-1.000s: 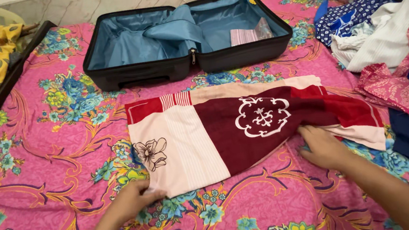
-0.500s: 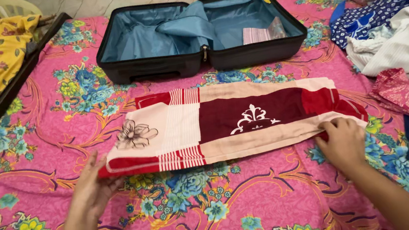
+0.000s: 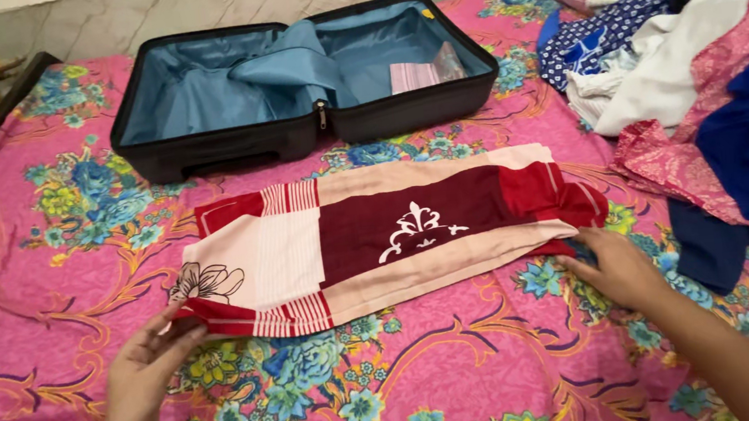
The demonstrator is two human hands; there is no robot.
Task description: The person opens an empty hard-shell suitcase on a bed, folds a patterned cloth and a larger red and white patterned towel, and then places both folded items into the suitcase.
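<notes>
Our left hand (image 3: pixel 147 365) pinches the near-left corner of the folded red, maroon and cream printed cloth (image 3: pixel 377 238). Since a second ago its near edge has been folded over into a narrower band (lying flat on the pink floral bedsheet (image 3: pixel 465 385)). Our right hand (image 3: pixel 613 265) presses its right end, fingers spread, below the open black suitcase (image 3: pixel 312 129).

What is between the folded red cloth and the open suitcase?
Only bare pink flowered bedsheet lies between the folded cloth and the suitcase, in the head view.

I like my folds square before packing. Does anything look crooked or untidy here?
The folded cloth lies slightly askew: its near edge slants, and the right end bunches by the right hand. The left hand holds the left corner. Loose clothes are heaped on the bed's right side. The open suitcase looks orderly.
</notes>
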